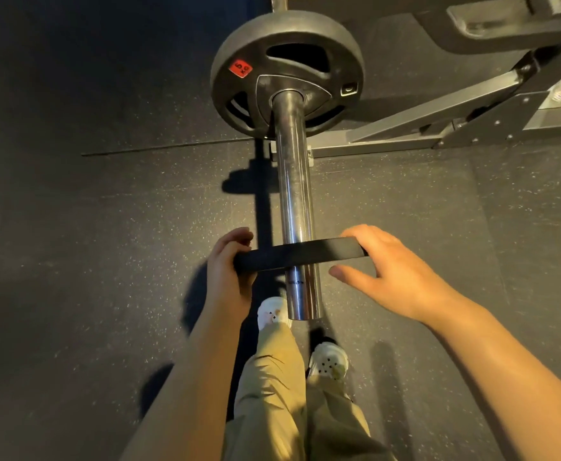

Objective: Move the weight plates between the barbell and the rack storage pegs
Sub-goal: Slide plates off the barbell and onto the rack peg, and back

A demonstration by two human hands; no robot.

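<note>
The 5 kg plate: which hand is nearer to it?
Neither clearly. Left hand and right hand both grip the thin plate, far down the sleeve from the 5 kg plate.

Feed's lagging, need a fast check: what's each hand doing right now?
Left hand: grips the left edge of the thin plate on the barbell sleeve.
Right hand: fingers over the plate's right edge, thumb apart; holding it.
</note>
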